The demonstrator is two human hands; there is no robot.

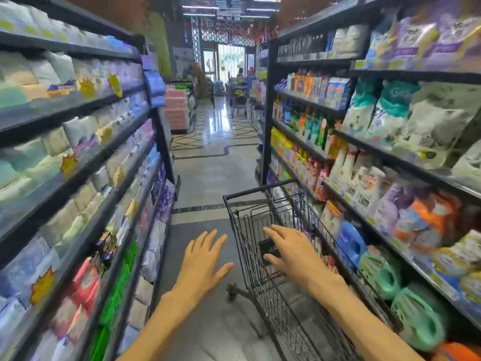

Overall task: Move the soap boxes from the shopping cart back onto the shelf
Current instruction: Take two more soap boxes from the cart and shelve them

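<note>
A black wire shopping cart (244, 246) stands in the aisle, close against the right-hand shelf (385, 230). Inside it I make out a dark box (268, 247), partly covered by my right hand; I cannot tell whether it is a soap box. My right hand (291, 252) reaches over the cart basket with fingers spread and straight, holding nothing. My left hand (203, 261) hovers open over the floor just left of the cart, fingers also spread. The image is blurred by motion.
Tall black shelves line both sides: tissue and pad packs on the left (78, 157), detergent bottles and bags on the right. The tiled aisle floor (208, 173) runs ahead toward a distant doorway, where another cart (238, 100) and people stand.
</note>
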